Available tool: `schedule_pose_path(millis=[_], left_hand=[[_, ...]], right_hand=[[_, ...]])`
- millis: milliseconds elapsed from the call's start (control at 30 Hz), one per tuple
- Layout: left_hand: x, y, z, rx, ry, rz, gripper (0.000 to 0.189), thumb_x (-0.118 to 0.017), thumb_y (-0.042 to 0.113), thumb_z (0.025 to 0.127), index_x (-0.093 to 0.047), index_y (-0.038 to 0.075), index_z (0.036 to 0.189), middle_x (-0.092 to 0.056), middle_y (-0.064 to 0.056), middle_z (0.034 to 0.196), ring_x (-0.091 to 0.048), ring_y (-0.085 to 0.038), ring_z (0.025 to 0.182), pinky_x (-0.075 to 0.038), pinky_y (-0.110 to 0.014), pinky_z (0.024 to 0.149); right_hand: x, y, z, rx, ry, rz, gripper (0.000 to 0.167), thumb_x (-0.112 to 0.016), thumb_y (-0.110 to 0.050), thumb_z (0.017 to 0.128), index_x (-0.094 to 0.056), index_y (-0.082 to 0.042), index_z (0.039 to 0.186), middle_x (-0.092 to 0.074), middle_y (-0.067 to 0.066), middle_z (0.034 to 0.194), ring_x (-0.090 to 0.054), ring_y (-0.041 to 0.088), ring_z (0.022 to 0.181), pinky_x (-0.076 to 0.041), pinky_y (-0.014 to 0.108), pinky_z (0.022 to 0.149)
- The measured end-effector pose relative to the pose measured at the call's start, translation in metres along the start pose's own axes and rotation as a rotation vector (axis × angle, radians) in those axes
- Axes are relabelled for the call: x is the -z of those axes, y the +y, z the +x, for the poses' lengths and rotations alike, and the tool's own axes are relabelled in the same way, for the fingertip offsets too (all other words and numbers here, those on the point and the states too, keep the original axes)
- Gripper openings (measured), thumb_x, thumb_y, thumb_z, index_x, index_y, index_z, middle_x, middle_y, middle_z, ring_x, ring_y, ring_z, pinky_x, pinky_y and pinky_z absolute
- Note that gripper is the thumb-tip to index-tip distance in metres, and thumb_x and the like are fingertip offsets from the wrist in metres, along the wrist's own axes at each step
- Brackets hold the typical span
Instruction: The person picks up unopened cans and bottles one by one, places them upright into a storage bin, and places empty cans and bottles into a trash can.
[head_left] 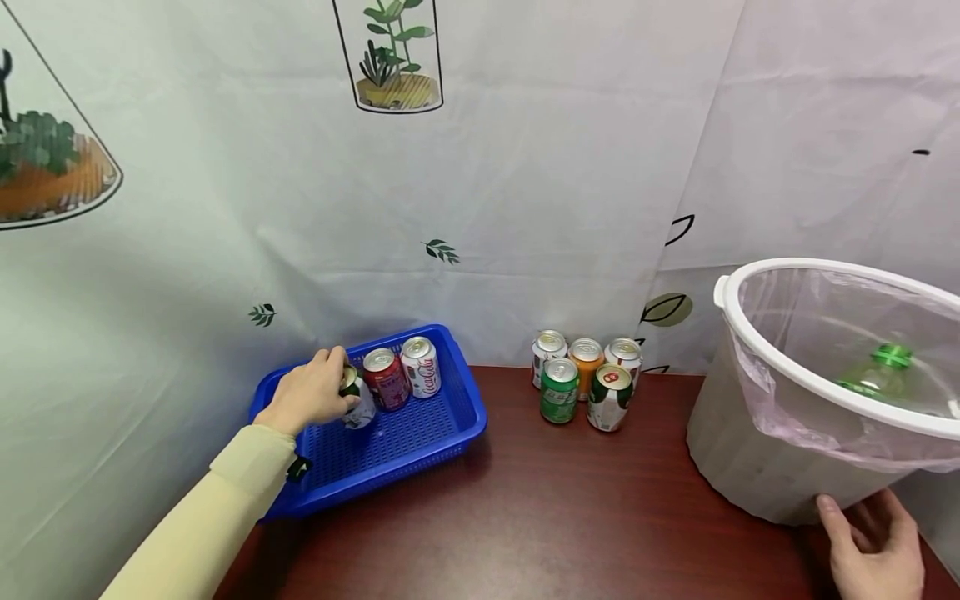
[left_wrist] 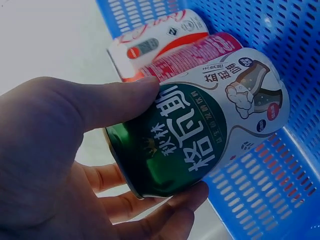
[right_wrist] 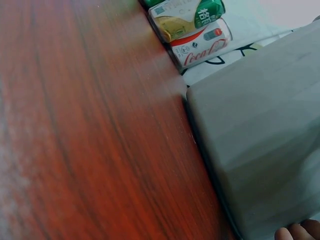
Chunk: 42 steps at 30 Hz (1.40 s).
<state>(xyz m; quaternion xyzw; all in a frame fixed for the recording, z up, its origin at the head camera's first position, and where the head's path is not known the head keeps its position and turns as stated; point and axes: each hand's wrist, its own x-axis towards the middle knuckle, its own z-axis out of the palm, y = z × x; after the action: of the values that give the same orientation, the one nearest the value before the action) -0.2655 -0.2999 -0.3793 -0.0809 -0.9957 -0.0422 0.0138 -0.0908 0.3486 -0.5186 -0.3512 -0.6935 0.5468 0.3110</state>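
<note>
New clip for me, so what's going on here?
A person's left hand grips a green-and-white can at the blue basket, beside a dark red can and a white Coca-Cola can. Their right hand is at the base of a grey bin, apparently touching it. The lined bin holds a green-capped bottle. Between basket and bin, five cans stand grouped on the dark red table.

A lettered can (left_wrist: 185, 125) is green and white, the basket (head_left: 416, 433) solid blue.

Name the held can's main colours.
The can is green and white, clearest in the left wrist view.
</note>
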Motion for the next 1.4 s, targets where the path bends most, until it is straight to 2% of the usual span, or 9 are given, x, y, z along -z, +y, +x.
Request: schedule_pose_path(millis=[67,167,367,500,700,867,1033,1400], left_hand=[[-0.001,-0.002,0.003,0.008,-0.017,0.005,0.052,-0.081,0.032,0.087,-0.051,0.002,0.117,-0.057,-0.019,0.104,-0.056,-0.028,0.079,-0.049,-0.045,0.065],[-0.003,-0.004,0.007,0.021,-0.042,0.011,0.053,-0.081,0.032,0.087,-0.05,0.001,0.117,-0.057,-0.021,0.105,-0.057,-0.03,0.081,-0.05,-0.047,0.069],[-0.009,-0.008,0.017,0.033,-0.073,-0.008,0.054,-0.083,0.029,0.087,-0.05,0.0,0.117,-0.057,-0.021,0.103,-0.058,-0.031,0.082,-0.05,-0.049,0.071],[-0.009,-0.011,0.024,0.034,-0.07,-0.023,0.053,-0.083,0.028,0.086,-0.05,-0.001,0.116,-0.057,-0.022,0.104,-0.058,-0.034,0.084,-0.05,-0.051,0.073],[-0.009,-0.014,0.031,0.052,-0.08,-0.045,0.053,-0.082,0.026,0.087,-0.048,-0.001,0.116,-0.056,-0.025,0.107,-0.059,-0.037,0.086,-0.05,-0.052,0.075],[-0.012,-0.015,0.033,0.065,-0.086,-0.06,0.052,-0.081,0.025,0.088,-0.048,-0.002,0.117,-0.055,-0.026,0.109,-0.059,-0.037,0.087,-0.05,-0.052,0.075],[-0.015,-0.016,0.034,0.07,-0.083,-0.077,0.052,-0.08,0.026,0.09,-0.048,-0.002,0.119,-0.055,-0.027,0.11,-0.06,-0.037,0.087,-0.051,-0.051,0.074],[-0.02,-0.019,0.03,0.086,-0.078,-0.099,0.064,-0.075,0.031,0.094,-0.044,-0.006,0.137,-0.052,-0.034,0.125,-0.062,-0.042,0.097,-0.052,-0.056,0.08]], right_hand=[[-0.001,-0.001,-0.001,-0.002,0.0,-0.032,0.073,-0.071,-0.027,0.096,-0.036,-0.032,0.16,-0.04,-0.01,0.164,-0.047,-0.016,0.129,-0.035,-0.006,0.085],[0.0,-0.002,-0.002,0.004,-0.005,-0.054,0.073,-0.069,-0.029,0.097,-0.034,-0.032,0.161,-0.038,-0.01,0.164,-0.045,-0.014,0.134,-0.034,-0.007,0.087],[0.001,-0.002,-0.003,0.011,-0.013,0.004,0.073,-0.071,-0.022,0.096,-0.037,-0.03,0.16,-0.043,-0.009,0.163,-0.049,-0.019,0.121,-0.034,-0.005,0.083],[0.001,-0.001,-0.003,0.01,-0.01,0.024,0.072,-0.072,-0.019,0.095,-0.039,-0.029,0.159,-0.045,-0.008,0.161,-0.051,-0.021,0.112,-0.035,-0.004,0.08],[0.001,-0.001,-0.002,0.001,-0.015,0.015,0.073,-0.072,-0.02,0.095,-0.038,-0.029,0.159,-0.044,-0.008,0.162,-0.05,-0.02,0.117,-0.035,-0.004,0.082],[0.002,-0.001,-0.001,0.004,-0.026,0.014,0.073,-0.072,-0.019,0.095,-0.038,-0.028,0.16,-0.043,-0.008,0.163,-0.05,-0.018,0.121,-0.035,-0.004,0.084],[0.002,-0.001,-0.001,0.017,-0.02,0.024,0.073,-0.072,-0.018,0.095,-0.039,-0.027,0.159,-0.045,-0.008,0.161,-0.051,-0.019,0.116,-0.035,-0.004,0.083],[0.002,-0.001,-0.002,0.013,-0.025,0.018,0.073,-0.071,-0.019,0.095,-0.038,-0.027,0.16,-0.043,-0.007,0.163,-0.05,-0.018,0.121,-0.035,-0.004,0.085]])
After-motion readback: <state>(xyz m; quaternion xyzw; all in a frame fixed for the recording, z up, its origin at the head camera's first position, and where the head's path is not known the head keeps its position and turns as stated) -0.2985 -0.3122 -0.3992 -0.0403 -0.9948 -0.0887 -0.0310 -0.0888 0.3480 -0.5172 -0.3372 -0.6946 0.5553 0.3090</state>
